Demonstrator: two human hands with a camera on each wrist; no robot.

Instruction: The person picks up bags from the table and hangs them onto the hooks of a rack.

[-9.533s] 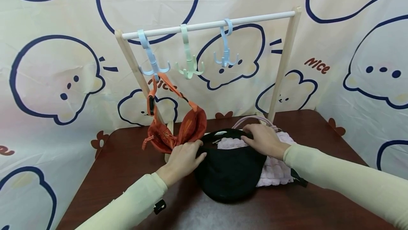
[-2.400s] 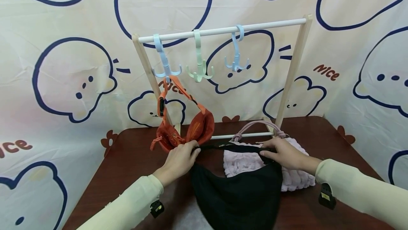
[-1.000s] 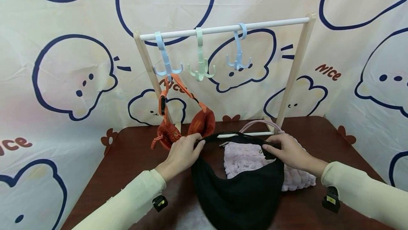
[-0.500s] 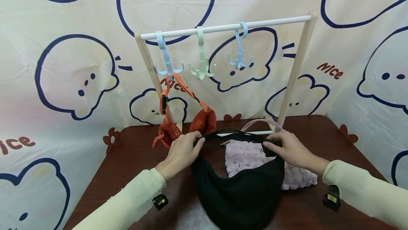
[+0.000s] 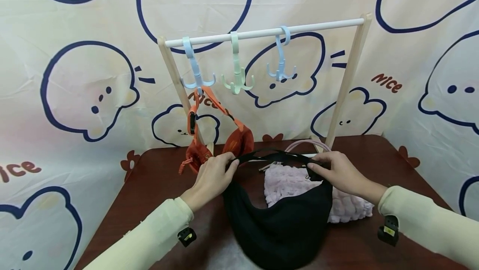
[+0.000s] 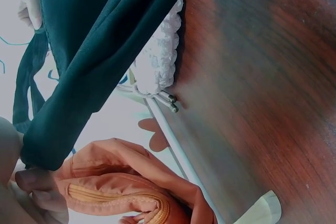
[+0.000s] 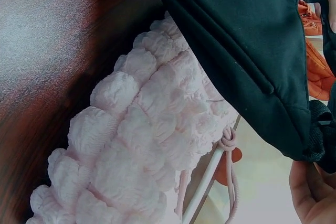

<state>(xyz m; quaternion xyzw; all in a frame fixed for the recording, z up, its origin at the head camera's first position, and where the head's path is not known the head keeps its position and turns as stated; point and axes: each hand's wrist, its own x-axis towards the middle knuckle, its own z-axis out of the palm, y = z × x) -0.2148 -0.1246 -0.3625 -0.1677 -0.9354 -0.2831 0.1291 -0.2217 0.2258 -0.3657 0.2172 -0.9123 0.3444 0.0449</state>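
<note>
A black shoulder bag (image 5: 277,230) hangs between my two hands, its strap (image 5: 277,154) arching up between them. My left hand (image 5: 213,176) pinches the bag's left top corner where the strap begins; the left wrist view shows the fingers (image 6: 39,182) there. With thumb and fingers my right hand (image 5: 342,174) grips the opposite corner, near a black webbing piece (image 7: 320,129). Whether the bag's bottom touches the table cannot be told. Behind it lies a pale pink puffy bag (image 5: 286,182), partly covered. An orange bag (image 5: 241,141) hangs just beyond my left hand.
A wood-framed rack with a white rail (image 5: 318,25) stands at the back. On it hang a left blue hook (image 5: 196,72), a green hook (image 5: 236,74) and a right blue hook (image 5: 280,62). The orange bag hangs from the left one. Brown table (image 5: 149,191) lies beneath.
Since the earliest frame, the black bag has come nearer to me and hangs stretched between both hands, uncovering more of the pink bag. Over the last second the strap has arched slightly higher.
</note>
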